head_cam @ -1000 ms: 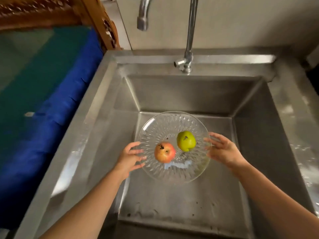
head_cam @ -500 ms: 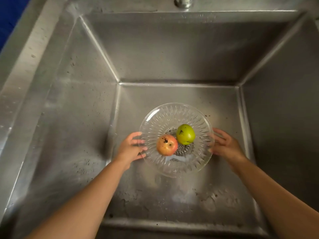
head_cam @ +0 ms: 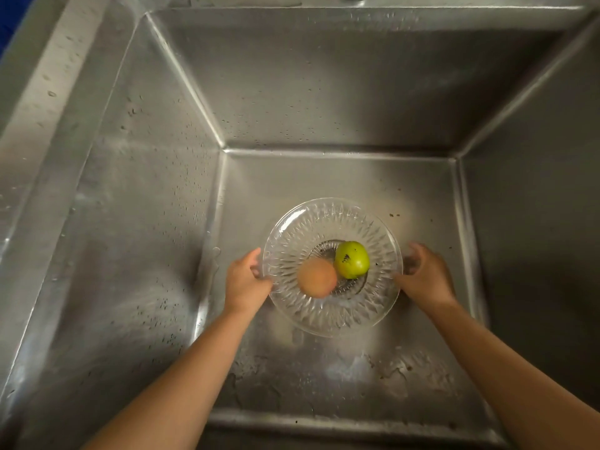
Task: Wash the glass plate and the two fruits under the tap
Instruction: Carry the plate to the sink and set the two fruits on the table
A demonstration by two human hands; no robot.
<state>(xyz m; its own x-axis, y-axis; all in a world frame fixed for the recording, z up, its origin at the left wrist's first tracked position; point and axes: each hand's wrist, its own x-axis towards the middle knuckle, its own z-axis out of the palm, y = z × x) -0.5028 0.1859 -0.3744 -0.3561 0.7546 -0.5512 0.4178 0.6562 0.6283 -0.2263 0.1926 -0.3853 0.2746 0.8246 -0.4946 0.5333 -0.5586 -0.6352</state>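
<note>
Left hand (head_cam: 245, 280) has its grip on the left rim of the glass plate (head_cam: 324, 315), thumb over the edge and fingers curled under it; right hand (head_cam: 425, 277) cups the right rim, fingers bent around it; the plate is round, with no long axis, and sits level, face up, low over the floor of the steel sink (head_cam: 156, 196); on it the reddish fruit (head_cam: 317, 277), blurred, touches the green fruit (head_cam: 352, 259), whose dark-specked side faces up.
</note>
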